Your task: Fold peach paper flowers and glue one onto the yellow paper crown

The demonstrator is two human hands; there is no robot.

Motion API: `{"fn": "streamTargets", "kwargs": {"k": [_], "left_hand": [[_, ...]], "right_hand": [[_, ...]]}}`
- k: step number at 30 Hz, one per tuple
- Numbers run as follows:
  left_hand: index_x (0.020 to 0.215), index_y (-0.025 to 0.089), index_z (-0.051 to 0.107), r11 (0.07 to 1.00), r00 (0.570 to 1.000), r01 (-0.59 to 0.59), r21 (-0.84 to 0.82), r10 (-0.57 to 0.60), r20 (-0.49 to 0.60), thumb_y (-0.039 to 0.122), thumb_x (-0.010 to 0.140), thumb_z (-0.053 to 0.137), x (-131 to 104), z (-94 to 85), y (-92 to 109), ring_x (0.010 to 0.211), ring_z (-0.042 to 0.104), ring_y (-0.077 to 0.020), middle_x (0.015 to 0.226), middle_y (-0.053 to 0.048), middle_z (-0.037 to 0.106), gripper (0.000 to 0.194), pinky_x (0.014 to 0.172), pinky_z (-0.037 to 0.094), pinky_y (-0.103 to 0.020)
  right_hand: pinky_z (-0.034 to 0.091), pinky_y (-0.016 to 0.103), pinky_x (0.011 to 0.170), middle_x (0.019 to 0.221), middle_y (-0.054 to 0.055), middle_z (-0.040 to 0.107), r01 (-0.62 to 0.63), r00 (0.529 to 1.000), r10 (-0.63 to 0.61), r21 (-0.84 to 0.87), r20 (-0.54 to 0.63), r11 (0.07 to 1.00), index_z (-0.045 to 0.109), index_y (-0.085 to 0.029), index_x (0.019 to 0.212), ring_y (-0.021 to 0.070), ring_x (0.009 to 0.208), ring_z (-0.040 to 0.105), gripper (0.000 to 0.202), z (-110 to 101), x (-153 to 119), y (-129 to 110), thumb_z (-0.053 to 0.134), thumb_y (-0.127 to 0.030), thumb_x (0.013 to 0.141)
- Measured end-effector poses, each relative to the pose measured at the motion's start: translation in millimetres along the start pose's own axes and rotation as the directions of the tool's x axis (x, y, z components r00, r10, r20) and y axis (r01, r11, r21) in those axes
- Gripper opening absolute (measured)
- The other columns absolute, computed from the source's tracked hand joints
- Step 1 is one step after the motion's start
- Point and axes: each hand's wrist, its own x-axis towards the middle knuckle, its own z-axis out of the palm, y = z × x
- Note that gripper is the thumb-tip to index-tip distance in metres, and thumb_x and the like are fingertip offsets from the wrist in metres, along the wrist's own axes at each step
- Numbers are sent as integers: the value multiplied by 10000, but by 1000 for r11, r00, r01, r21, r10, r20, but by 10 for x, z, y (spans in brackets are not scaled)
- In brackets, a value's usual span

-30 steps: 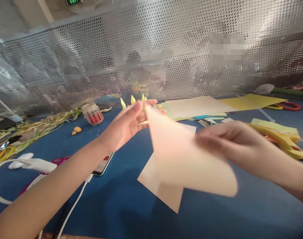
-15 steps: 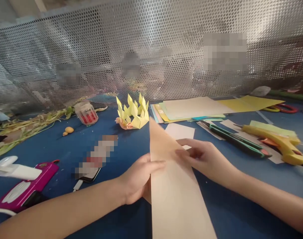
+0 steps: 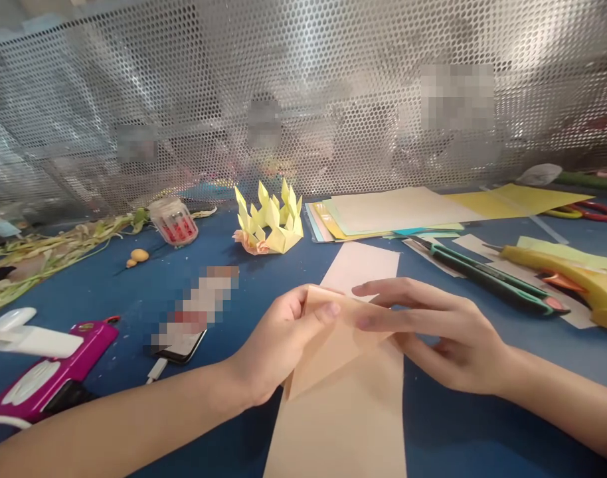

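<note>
A long cream sheet of paper, its far end folded over, slants up from the bottom of the view. My left hand grips the folded end at its left side, thumb on top and fingers behind. My right hand holds the fold's right corner loosely, with long fingers reaching across the upper edge and the lower digit partly hidden at the paper. Just beyond the hands lies a white piece of paper. Farther back stands a yellow folded-paper crown with pointed tips and peach paper at its base.
To the right lie a green-black utility knife, a yellow glue gun and scissors. Paper sheets are stacked behind. At left are a phone, a magenta power strip and a jar. A perforated metal screen stands behind.
The paper's pointed far end has been folded down toward me, exposing more of the white piece. My right hand has shifted right, its fingers more stretched; my left hand still grips the paper.
</note>
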Motion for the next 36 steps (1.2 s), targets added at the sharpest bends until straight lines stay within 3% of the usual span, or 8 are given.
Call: {"fn": "streamTargets", "kwargs": {"k": [4, 8, 14, 18, 22, 27, 32, 36], "left_hand": [[1048, 180, 737, 987, 996, -90, 136, 89, 16, 439, 1010, 770, 2, -11, -21, 1021, 719, -204, 1073, -41, 783, 263, 916, 533, -312], [1036, 200, 736, 933, 976, -216, 289, 206, 63, 411, 1089, 658, -24, 0, -67, 1078, 720, -203, 1087, -22, 786, 231, 917, 512, -293], [1085, 225, 753, 822, 946, -322, 469, 300, 124, 411, 1122, 601, -74, 4, -128, 1041, 753, -197, 1086, 0, 825, 243, 888, 525, -289], [1105, 236, 753, 795, 955, -297, 529, 263, 141, 415, 1123, 575, -55, 2, -154, 1109, 761, -230, 1172, -20, 839, 253, 949, 522, -330], [1061, 241, 713, 728, 975, -213, 651, 198, 98, 478, 1108, 536, -29, 18, -148, 1022, 752, -253, 1121, -38, 832, 300, 848, 503, -344], [857, 268, 501, 572, 989, -150, 807, 90, 120, 449, 1051, 537, -41, 65, -136, 651, 585, -206, 717, 22, 659, 268, 606, 349, -306], [820, 287, 370, 587, 990, -138, 798, 65, 124, 504, 1069, 524, -39, 86, -136, 550, 404, -165, 605, 76, 450, 364, 554, 263, -291], [867, 287, 402, 614, 986, -161, 772, 61, 157, 542, 1099, 470, -33, 89, -145, 538, 365, -165, 598, 80, 430, 351, 546, 227, -297]], "right_hand": [[657, 309, 853, 1287, 107, 737, -37, 998, 35, 35, 56, 999, 749, -298, 1261, 227, 1081, 781, 414, -22, 35, -97, 525, -92, 980], [648, 277, 812, 1165, 75, 769, -102, 995, 102, 18, -10, 995, 749, -322, 1277, 195, 978, 785, 317, 49, 58, -176, 611, -162, 1040], [604, 213, 665, 939, 6, 804, -400, 913, 401, 33, -72, 916, 746, -342, 1344, 156, 792, 760, 284, 162, 83, -398, 645, -338, 1078], [578, 237, 652, 940, 4, 829, -586, 811, 580, 98, 82, 805, 822, -320, 1215, 171, 809, 761, 280, 178, 111, -471, 605, -443, 1088], [541, 259, 636, 846, 8, 804, -674, 738, 655, 183, 159, 715, 819, -299, 1188, 191, 829, 746, 385, 213, 117, -421, 547, -555, 1094], [456, 252, 540, 689, -8, 734, -692, 719, 682, 219, 132, 688, 783, -257, 967, 143, 605, 616, 415, 253, 109, -368, 577, -603, 1062], [452, 237, 524, 629, -26, 686, -641, 758, 651, 224, 35, 734, 709, -255, 884, 124, 548, 573, 308, 254, 117, -404, 619, -493, 1057], [501, 251, 538, 676, -8, 713, -664, 737, 668, 299, 105, 686, 685, -252, 1025, 147, 581, 622, 340, 262, 123, -449, 671, -592, 1013]]}}
